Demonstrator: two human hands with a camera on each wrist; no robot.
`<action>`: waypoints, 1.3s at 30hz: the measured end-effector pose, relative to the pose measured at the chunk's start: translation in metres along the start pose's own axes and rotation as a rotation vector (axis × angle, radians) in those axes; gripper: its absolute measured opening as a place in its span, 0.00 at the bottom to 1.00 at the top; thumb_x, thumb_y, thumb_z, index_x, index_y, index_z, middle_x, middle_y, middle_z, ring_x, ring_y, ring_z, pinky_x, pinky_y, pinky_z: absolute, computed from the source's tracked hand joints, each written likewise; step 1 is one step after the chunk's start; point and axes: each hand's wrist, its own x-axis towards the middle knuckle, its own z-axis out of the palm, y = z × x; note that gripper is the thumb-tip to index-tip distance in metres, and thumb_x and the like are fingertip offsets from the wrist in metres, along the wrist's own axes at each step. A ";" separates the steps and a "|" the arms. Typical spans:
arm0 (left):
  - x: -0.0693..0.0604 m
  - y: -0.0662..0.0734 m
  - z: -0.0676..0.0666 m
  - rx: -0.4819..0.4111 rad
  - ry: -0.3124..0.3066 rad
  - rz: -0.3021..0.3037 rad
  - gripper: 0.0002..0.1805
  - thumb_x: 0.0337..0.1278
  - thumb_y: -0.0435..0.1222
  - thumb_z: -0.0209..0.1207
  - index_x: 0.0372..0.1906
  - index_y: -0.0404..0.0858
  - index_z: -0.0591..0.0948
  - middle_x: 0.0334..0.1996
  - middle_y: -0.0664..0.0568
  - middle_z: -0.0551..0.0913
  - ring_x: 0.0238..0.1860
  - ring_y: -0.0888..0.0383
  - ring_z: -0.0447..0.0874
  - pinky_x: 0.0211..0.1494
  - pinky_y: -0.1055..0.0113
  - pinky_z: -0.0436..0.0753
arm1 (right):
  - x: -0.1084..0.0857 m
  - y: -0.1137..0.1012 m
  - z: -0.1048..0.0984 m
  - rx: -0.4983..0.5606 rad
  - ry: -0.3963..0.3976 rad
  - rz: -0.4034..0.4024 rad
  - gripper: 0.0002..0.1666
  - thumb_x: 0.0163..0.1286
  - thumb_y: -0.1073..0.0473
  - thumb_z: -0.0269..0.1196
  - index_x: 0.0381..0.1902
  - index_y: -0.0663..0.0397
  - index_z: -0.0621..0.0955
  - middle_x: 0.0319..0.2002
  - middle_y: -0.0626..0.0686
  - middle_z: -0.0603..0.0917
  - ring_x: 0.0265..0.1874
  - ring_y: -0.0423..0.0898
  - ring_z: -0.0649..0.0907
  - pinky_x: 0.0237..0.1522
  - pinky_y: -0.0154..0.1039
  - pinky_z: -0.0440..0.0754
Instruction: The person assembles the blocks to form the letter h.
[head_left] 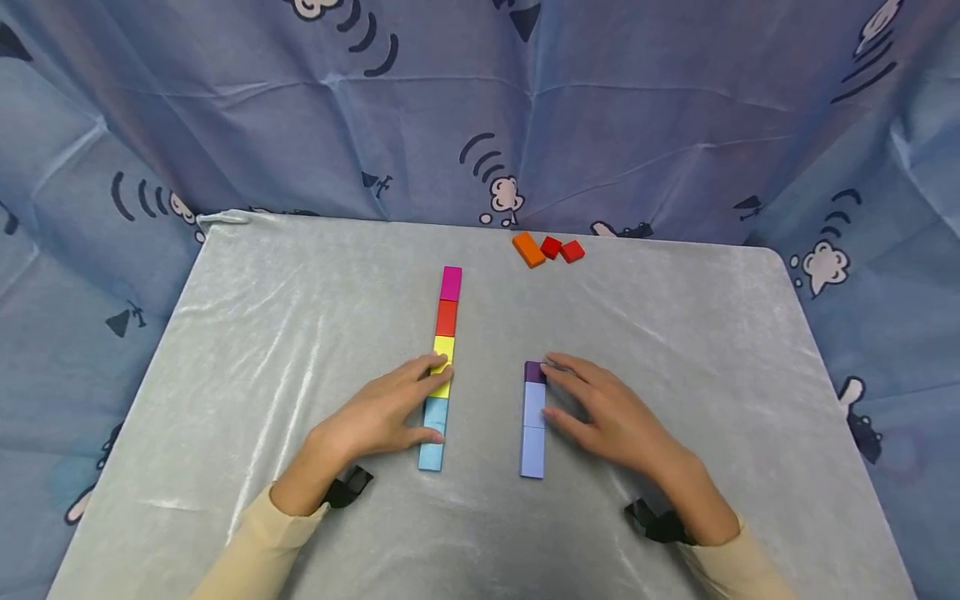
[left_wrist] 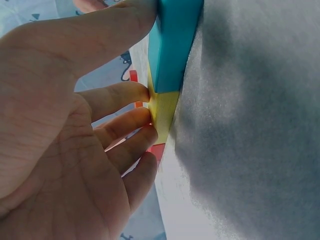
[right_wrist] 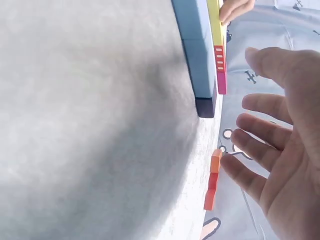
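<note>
A long straight row of blocks lies left of centre: a magenta block (head_left: 451,283) at the far end, then a red block (head_left: 446,318), yellow blocks (head_left: 441,389) and light-blue blocks (head_left: 431,457). My left hand (head_left: 382,410) rests along its left side, fingertips on the yellow part and thumb at the light-blue part. To the right stands a shorter row, a dark purple block (head_left: 533,372) ahead of two lavender blocks (head_left: 533,452). Beside that row's right side is my right hand (head_left: 615,417), fingers loosely spread; the right wrist view shows them holding nothing.
Near the table's back edge lie an orange block (head_left: 528,249) and two small red blocks (head_left: 572,251). A pale grey cloth covers the table (head_left: 720,350). Blue patterned curtains (head_left: 615,125) hang behind it and at both sides.
</note>
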 end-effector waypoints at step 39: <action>0.001 0.001 -0.002 -0.002 -0.027 -0.030 0.50 0.57 0.48 0.77 0.80 0.36 0.68 0.80 0.43 0.66 0.80 0.45 0.67 0.79 0.50 0.76 | -0.004 -0.009 0.014 -0.020 -0.103 -0.024 0.49 0.63 0.33 0.75 0.75 0.51 0.76 0.78 0.55 0.74 0.75 0.55 0.76 0.73 0.59 0.78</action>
